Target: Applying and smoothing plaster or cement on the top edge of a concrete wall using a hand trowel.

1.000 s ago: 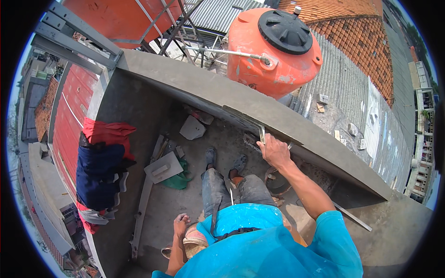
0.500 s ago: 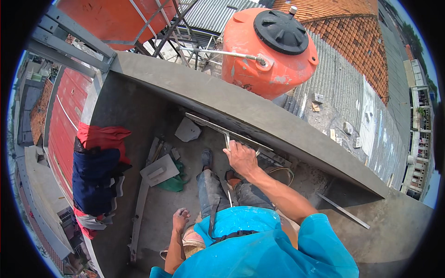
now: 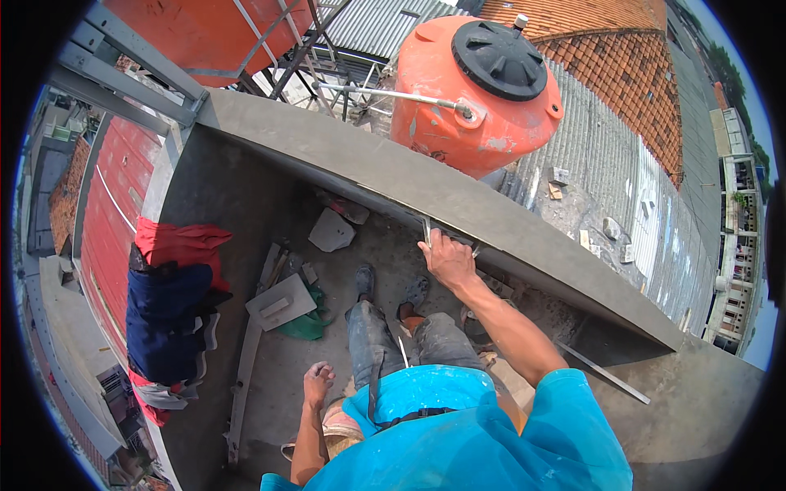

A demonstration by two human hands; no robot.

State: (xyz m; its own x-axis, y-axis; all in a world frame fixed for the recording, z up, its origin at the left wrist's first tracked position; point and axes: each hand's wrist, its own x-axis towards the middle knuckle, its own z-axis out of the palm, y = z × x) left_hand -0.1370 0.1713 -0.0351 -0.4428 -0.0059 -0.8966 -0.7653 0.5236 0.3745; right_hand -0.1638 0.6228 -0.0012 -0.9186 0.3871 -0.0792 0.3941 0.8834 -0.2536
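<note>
Just one head cam here, a wide fisheye aimed steeply down: the wearer's blue shirt point(image 3: 458, 442) sits super close at the bottom, shoes point(image 3: 365, 282) farther off mid-frame, and the top edge looks out over the wall point(image 3: 368, 166) to a tiled roof point(image 3: 626, 98).

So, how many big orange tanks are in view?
2: the round, black-lidded orange tank beyond the grey cement wall, and another orange tank at upper left, cut off at top. Others may be hidden.
</note>
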